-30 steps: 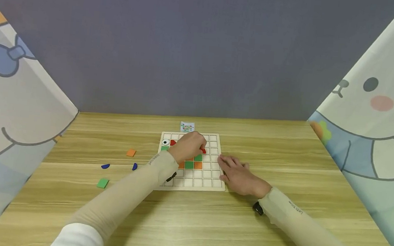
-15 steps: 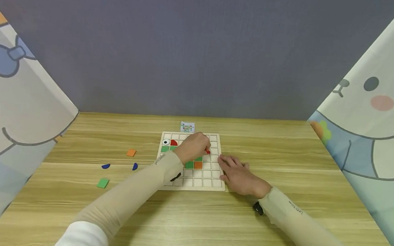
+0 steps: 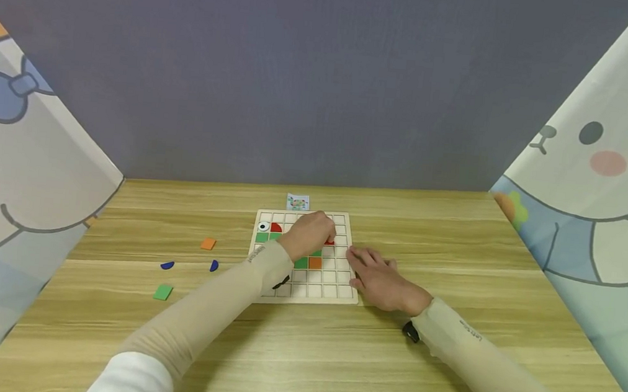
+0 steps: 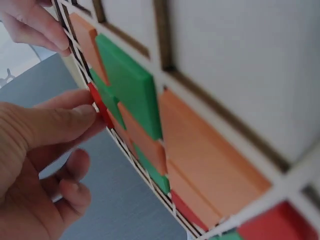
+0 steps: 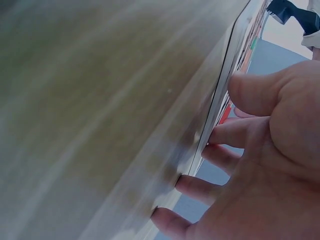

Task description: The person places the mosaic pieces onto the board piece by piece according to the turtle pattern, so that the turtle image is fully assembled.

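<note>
My left hand (image 3: 308, 235) reaches over the wooden grid board (image 3: 346, 280) from the left. Its thumb and forefinger pinch a small red piece (image 4: 100, 104) at a grid cell beside a green tile. In the left wrist view, green tiles (image 4: 127, 82) and orange tiles (image 4: 200, 150) sit in neighbouring cells. Part of the pattern is hidden under my hand. My right hand (image 3: 382, 281) lies at the board's right edge with straight fingers, its fingertips touching that edge. A round eye piece (image 3: 263, 226) and a red quarter-round piece (image 3: 276, 227) sit in the board's upper left.
Loose on the table left of the board lie an orange tile (image 3: 208, 244), two blue half-round pieces (image 3: 167, 265), and a green tile (image 3: 162, 292). Behind the board is a small picture card (image 3: 298, 203). A grey partition (image 3: 322, 97) stands at the table's back edge.
My left hand has shifted a little to the right across the board with the red piece, uncovering the red quarter-round piece. Over the last half second it barely moves. My right hand stays put.
</note>
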The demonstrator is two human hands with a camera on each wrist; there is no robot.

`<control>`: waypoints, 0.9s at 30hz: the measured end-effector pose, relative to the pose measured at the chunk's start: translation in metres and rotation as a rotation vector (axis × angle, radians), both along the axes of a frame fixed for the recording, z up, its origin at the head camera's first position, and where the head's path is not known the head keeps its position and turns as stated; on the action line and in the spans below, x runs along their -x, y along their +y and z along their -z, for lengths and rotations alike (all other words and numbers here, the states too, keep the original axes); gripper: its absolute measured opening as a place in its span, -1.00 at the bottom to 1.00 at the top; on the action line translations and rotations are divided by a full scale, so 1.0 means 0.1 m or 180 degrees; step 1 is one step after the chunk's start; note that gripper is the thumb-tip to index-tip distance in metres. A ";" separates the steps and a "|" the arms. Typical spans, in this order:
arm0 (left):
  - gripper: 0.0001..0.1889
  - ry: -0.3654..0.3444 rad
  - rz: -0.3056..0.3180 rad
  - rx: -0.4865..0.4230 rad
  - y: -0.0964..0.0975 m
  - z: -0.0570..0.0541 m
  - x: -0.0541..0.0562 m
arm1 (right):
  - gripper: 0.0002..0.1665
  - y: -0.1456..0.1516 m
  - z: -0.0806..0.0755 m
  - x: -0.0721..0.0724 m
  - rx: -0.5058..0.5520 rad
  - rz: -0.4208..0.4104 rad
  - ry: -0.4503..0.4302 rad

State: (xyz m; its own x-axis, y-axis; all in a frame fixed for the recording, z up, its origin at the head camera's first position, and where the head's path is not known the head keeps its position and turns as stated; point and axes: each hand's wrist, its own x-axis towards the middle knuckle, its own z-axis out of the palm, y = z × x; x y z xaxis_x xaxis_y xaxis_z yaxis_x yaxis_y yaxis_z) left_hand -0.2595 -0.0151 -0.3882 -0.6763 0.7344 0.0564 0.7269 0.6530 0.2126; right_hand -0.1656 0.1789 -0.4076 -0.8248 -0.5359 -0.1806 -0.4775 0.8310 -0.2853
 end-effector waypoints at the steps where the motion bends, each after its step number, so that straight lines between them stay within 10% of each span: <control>1: -0.62 -0.0024 0.0019 0.0024 -0.01 0.00 0.00 | -0.29 0.00 0.00 0.00 0.0002 0.0003 -0.0008; 9: -0.47 -0.0562 -0.0049 0.0252 -0.08 -0.06 0.03 | -0.29 0.00 -0.01 0.00 -0.0006 0.0019 -0.0039; 27: -0.51 -0.0664 -0.0027 0.0638 -0.17 -0.09 0.00 | -0.29 -0.01 -0.01 -0.01 0.0007 -0.0002 -0.0001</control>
State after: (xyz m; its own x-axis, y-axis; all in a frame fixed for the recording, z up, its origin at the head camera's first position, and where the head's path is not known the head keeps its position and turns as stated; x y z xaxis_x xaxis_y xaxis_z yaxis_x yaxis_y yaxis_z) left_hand -0.2597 -0.0321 -0.3791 -0.6642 0.7112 -0.2303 0.6753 0.7029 0.2232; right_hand -0.1650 0.1780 -0.4066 -0.8243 -0.5369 -0.1796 -0.4780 0.8300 -0.2873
